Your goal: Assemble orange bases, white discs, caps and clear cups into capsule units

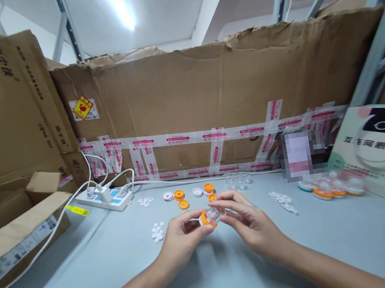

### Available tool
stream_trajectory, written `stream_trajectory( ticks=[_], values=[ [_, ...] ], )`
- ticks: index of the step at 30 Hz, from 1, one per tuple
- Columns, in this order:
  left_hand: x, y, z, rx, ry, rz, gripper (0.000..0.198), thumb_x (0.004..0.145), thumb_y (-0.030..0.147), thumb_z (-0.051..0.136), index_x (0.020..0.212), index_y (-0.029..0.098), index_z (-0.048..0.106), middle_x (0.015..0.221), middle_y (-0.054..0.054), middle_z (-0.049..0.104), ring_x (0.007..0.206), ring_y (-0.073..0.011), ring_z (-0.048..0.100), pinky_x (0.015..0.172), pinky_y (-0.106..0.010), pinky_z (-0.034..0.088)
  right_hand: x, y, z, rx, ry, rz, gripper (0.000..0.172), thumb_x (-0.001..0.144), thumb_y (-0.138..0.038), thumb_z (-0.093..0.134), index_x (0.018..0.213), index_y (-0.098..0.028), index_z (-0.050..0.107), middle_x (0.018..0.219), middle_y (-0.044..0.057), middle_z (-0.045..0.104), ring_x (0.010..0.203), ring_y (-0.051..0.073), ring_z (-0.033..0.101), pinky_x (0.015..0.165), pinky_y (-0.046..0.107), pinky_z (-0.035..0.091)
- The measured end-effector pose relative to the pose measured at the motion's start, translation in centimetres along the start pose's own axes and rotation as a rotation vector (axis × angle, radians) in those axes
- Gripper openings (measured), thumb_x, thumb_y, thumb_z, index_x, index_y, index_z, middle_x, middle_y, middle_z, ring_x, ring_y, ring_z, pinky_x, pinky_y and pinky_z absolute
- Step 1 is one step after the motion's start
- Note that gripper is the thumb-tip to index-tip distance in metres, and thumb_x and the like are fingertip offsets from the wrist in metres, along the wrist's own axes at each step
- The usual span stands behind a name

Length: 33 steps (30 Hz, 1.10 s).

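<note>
One orange-and-clear plastic cylinder is gripped by left hand and right hand. Four orange plastic discs are seen beyond.

I read "LM27" on a white paper label. On my right, a pale green rectangular panel says "网眼镜".

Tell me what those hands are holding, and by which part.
A small round container: the left hand grips its orange-and-white base, while the right hand holds its clear top by the fingertips.
</note>
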<state>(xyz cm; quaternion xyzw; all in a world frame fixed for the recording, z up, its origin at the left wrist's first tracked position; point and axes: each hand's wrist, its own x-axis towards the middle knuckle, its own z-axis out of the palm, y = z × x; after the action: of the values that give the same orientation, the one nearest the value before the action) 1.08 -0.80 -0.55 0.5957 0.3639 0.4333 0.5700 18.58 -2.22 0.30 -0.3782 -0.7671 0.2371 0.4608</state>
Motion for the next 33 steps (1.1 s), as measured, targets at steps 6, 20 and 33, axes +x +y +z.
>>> stream_trajectory(
  ticks=[6,20,33],
  values=[
    [0.0,-0.1,0.1,0.053,-0.014,0.04,0.035,0.065,0.031,0.068,0.095,0.014,0.066,0.079,-0.004,0.067,0.065,-0.0141,0.057,0.064,-0.026,0.044,0.0,0.2,0.0,-0.076,0.023,-0.103,0.027,0.083,-0.017,0.045,0.104,-0.026,0.059,0.098,0.006,0.051,0.095,0.016,0.053,0.08,0.028,0.048],
    [-0.9,0.4,0.6,0.349,-0.043,0.239,0.023,0.075,0.023,0.059,0.095,0.016,0.067,0.092,-0.007,0.062,0.085,-0.0176,0.057,0.076,-0.027,0.046,0.2,0.1,-0.5,-0.123,0.0,0.151,0.026,0.074,-0.043,0.059,0.079,-0.017,0.062,0.057,-0.001,0.053,0.052,0.013,0.051,0.049,0.025,0.044],
    [0.1,-0.5,-0.4,-0.206,-0.275,-0.134,0.034,0.072,0.039,0.063,0.087,0.01,0.068,0.084,-0.01,0.066,0.079,-0.0185,0.059,0.081,-0.034,0.045,0.9,0.1,-1.9,0.207,-0.264,0.287,0.035,0.077,-0.04,0.055,0.105,-0.019,0.056,0.074,0.001,0.057,0.066,0.012,0.052,0.062,0.027,0.043]
  ],
)
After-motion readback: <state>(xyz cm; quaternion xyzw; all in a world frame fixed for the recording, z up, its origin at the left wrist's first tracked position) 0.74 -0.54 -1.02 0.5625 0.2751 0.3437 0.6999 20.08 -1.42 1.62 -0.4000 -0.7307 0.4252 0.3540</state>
